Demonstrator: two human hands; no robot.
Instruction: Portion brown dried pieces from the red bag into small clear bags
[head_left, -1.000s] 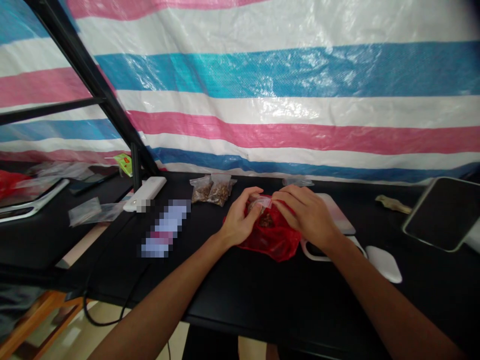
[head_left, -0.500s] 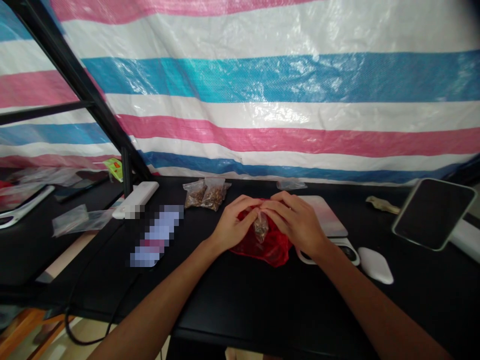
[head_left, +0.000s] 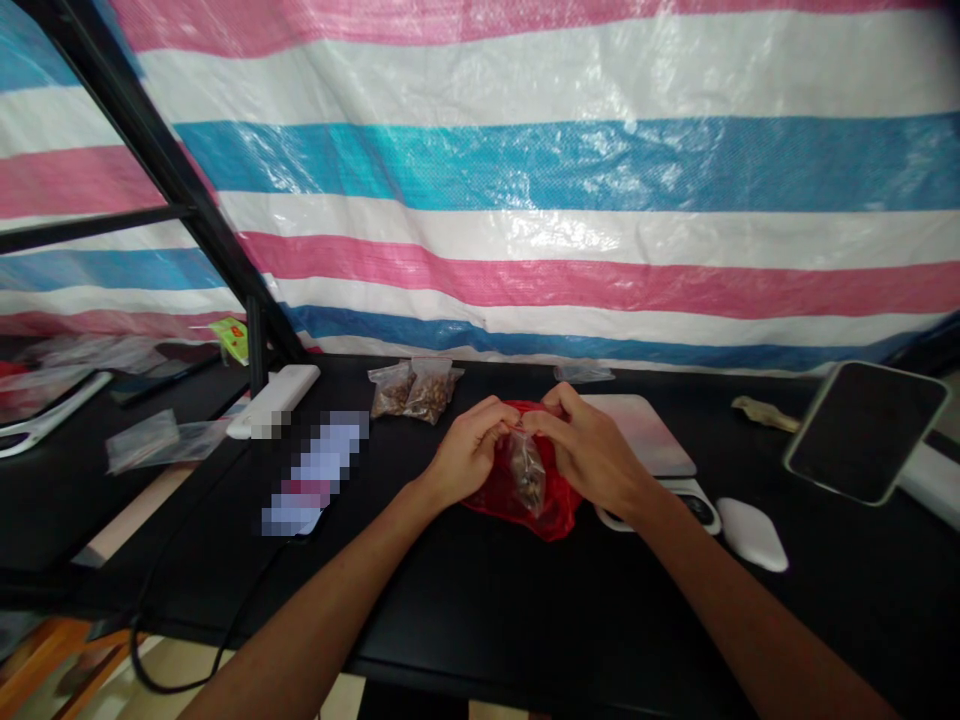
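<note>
A small clear zip bag [head_left: 529, 478] with brown grains in its lower part hangs between my hands. My left hand [head_left: 474, 447] pinches one side of its top edge. On the other side, my right hand [head_left: 589, 440] is closed on the same edge, thumb and fingers pressed together. Beneath the bag lies a red bag [head_left: 551, 522] of thin, see-through stuff, partly hidden by both hands. Behind my left hand, two filled zip bags [head_left: 430, 390] of brown grains rest side by side on the black table [head_left: 480, 600].
Beside my right hand stands a small scale [head_left: 649, 435]. A white rounded case [head_left: 752, 533] and a dark-screened phone [head_left: 868, 432] are further right. A blurred-out phone [head_left: 319, 470] and a white bar-shaped device [head_left: 277, 400] lie left. A flat clear bag [head_left: 583, 372] lies behind.
My fingers have closed tighter along the top of the zip bag. The bag now hangs more open to view and slightly lower. The view has tilted a little.
</note>
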